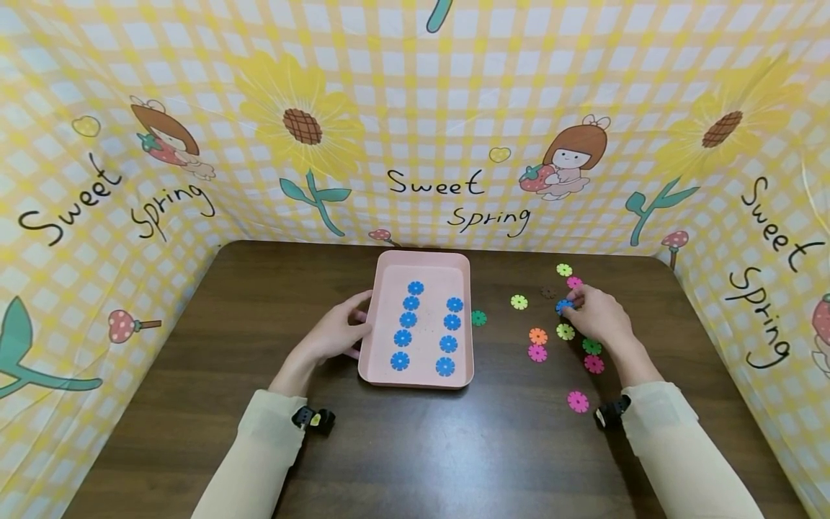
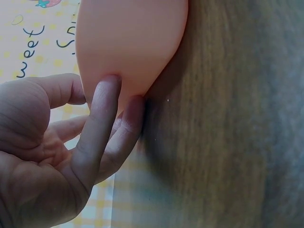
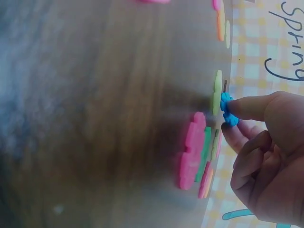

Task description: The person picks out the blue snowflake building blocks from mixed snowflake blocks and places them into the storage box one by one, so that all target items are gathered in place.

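Note:
A shallow pink tray holds blue flower-shaped discs in two columns, one of them a blue disc. My left hand is at the tray's left side. Its fingertips touch the outer wall, as the left wrist view shows. Over the scattered pieces to the right, my right hand pinches a blue flower disc between thumb and fingers. Close by lie a yellow-green disc, a pink disc and a brown disc.
A green disc lies beside the tray's right wall. An orange disc, a magenta disc and several others are spread on the dark wooden table. A patterned cloth surrounds the table's back and sides.

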The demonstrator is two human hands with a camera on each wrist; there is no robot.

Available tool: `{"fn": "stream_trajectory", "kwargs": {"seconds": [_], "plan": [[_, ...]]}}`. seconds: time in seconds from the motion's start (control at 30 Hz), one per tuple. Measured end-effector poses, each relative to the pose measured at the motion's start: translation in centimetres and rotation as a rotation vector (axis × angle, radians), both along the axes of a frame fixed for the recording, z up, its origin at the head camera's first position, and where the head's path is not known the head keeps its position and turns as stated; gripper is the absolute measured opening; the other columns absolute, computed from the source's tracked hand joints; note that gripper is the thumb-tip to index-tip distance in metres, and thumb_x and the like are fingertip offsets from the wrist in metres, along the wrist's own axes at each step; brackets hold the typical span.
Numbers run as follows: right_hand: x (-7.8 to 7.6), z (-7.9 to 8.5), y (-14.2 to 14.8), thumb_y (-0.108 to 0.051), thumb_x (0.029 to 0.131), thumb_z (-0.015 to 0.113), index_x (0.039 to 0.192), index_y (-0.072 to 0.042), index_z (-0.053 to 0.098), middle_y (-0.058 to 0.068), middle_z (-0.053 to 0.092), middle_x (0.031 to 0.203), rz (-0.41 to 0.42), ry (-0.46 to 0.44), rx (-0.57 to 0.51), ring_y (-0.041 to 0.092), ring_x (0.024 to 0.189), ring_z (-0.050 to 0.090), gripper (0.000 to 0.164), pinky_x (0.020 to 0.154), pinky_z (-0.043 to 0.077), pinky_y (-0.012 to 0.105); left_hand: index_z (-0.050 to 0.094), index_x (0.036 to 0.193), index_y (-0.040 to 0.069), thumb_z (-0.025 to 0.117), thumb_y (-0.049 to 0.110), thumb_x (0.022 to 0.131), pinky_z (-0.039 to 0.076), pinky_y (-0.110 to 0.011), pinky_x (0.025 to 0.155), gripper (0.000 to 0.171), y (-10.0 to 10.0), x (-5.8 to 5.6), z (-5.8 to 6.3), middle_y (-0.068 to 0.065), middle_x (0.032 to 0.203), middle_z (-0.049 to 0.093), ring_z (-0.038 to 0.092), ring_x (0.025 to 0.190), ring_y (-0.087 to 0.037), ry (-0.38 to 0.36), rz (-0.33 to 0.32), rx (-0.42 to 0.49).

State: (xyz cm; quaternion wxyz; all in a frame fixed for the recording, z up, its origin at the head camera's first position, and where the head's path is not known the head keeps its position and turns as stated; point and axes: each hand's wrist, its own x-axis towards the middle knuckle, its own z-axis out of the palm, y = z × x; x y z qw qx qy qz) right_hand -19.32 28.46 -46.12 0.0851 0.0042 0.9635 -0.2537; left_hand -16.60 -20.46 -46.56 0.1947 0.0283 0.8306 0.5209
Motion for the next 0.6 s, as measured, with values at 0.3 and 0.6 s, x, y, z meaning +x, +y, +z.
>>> {"fn": "stream_trajectory", "kwargs": {"seconds": [0.3, 0.6], "plan": [[0.2, 0.6, -0.5, -0.024, 0.102, 0.063, 0.125, -0.009, 0.066, 0.018, 0.071, 0.119, 0.042, 0.115, -0.028, 0.035, 0.092, 0.066, 0.027, 0.067, 0.049, 0.043, 0.029, 0.165, 0.016, 0.058, 0.006, 0.101, 0.064, -0.042, 0.062, 0.071, 0.0, 0.0, -0.1, -0.025, 0.125, 0.052, 0.068, 0.087, -0.030, 0.001, 0.003, 0.000], [0.0, 1.3, -2.3, -0.024, 0.102, 0.066, 0.126, -0.006, 0.069, 0.017, 0.071, 0.117, 0.103, 0.157, -0.143, 0.034, 0.096, 0.064, 0.030, 0.073, 0.051, 0.041, 0.029, 0.165, 0.016, 0.058, 0.006, 0.101, 0.063, -0.042, 0.062, 0.071, -0.1, 0.0, -0.1, -0.025, 0.126, 0.052, 0.068, 0.088, -0.029, 0.005, 0.004, 0.000]]}}
